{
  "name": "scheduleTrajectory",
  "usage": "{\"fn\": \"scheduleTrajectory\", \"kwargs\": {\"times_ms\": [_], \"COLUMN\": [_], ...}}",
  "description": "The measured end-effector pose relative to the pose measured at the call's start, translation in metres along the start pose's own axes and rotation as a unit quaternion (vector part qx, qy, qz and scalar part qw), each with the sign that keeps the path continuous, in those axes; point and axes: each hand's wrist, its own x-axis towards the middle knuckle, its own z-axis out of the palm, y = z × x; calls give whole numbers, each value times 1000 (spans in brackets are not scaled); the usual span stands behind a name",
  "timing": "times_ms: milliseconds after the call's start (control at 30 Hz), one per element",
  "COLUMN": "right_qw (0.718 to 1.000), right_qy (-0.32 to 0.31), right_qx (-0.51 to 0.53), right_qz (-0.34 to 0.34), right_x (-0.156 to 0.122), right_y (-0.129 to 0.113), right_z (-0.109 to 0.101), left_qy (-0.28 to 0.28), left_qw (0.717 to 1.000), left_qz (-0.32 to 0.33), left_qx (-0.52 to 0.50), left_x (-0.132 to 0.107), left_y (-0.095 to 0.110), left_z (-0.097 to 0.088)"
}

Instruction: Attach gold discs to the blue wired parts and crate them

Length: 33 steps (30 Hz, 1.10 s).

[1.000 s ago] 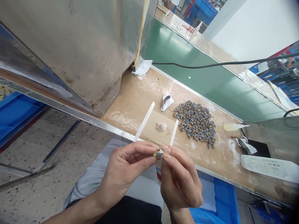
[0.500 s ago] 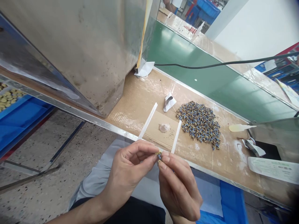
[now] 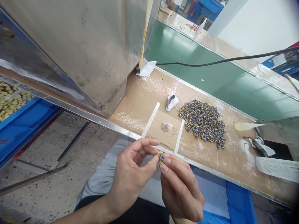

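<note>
A tiny blue and yellow part [image 3: 160, 157] is held between my fingertips just in front of the bench edge; its exact kind is too small to make out. My left hand [image 3: 135, 169] has its thumb against the part, with the index finger stretched out above it. From the other side, the thumb and fingers of my right hand [image 3: 181, 183] pinch the part. Beyond my hands lies a cardboard pad [image 3: 161, 121] between white tape strips, with a small clear dish [image 3: 167, 127] on it. To its right is a heap of small blue and gold parts [image 3: 202, 123].
A folded white paper piece [image 3: 171, 101] stands behind the pad. Rightward lie a yellowish squeeze bottle [image 3: 247, 126] and a white container [image 3: 277, 168]. A large metal housing [image 3: 93, 56] rises at left. Blue bins [image 3: 28, 115] with yellowish pieces sit lower left. A black cable [image 3: 210, 63] crosses behind.
My left index finger has lifted off the part, which shows more of its yellow end. The whole view has shifted slightly, so the bench appears farther right.
</note>
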Motion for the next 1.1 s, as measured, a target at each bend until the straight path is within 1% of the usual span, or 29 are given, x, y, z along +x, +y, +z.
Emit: {"fn": "scheduleTrajectory", "kwargs": {"times_ms": [133, 200, 267, 367, 433, 533, 733, 867, 933, 1000, 1100], "right_qw": [1000, 999, 994, 972, 959, 952, 947, 944, 951, 963, 976], "right_qy": [-3, -3, -6, -44, -79, -92, -79, -70, -65, -69, -65], "right_qx": [8, 23, 34, 55, 90, 129, 154, 155, 146, 126, 97], "right_qz": [10, 37, 106, 225, 258, 264, 272, 281, 266, 229, 184], "right_x": [0, 0, 3, 9, 12, 15, 11, 6, 2, -4, -17], "right_y": [0, 2, 5, 11, 14, 15, 17, 20, 22, 23, 24], "right_z": [-2, -6, -11, -18, -20, -21, -24, -28, -33, -41, -55], "left_qy": [0, -6, -14, -22, -28, -35, -41, -67, -81, -90, -111], "left_qw": [1000, 1000, 999, 998, 997, 995, 993, 993, 994, 994, 990], "left_qz": [3, 4, 9, 25, 34, 40, 35, 16, -3, -33, -83], "left_qx": [15, 20, 29, 50, 61, 79, 104, 98, 75, 54, 39], "left_x": [0, 0, 0, 0, -1, -2, 0, 3, 5, 8, 10], "left_y": [-1, -4, -7, -10, -12, -14, -13, -21, -29, -38, -50], "left_z": [-1, -2, -3, -3, -3, -2, 2, 2, 1, 2, 12]}}
